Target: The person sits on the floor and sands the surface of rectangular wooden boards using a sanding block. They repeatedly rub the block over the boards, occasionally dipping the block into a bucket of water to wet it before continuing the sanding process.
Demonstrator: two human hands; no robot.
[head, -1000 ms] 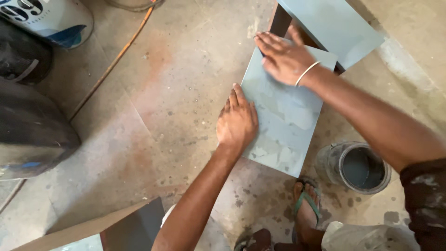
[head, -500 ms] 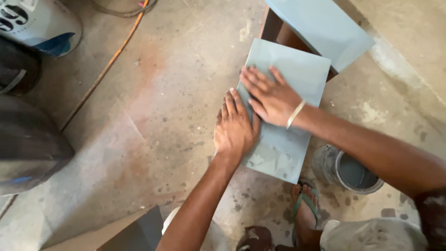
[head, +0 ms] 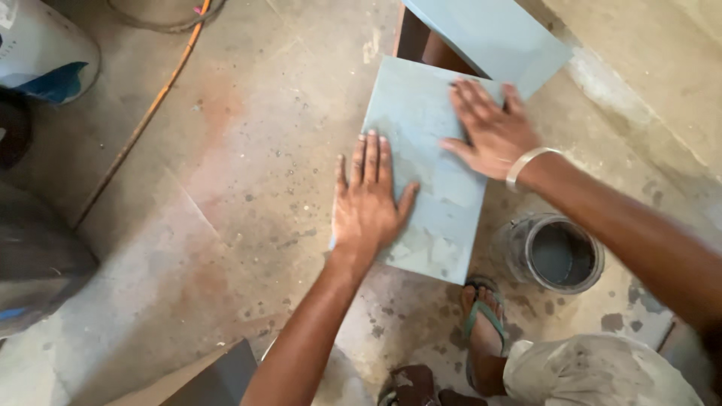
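**Hands spread apart on the grey tile**

Since half a second ago the right hand (head: 492,135) has slid toward one o'clock, away from the left hand (head: 368,203), which earlier lay just beside it. Both palms press flat with fingers spread wide, gripping nothing. Under them the grey tile (head: 429,162) lies flat on the concrete floor (head: 248,165), its far corner touching a second tile (head: 489,37) at twelve o'clock. At four o'clock from the tile stands a small bucket (head: 556,254) of grey paste, with a sandalled foot (head: 481,323) at five o'clock.
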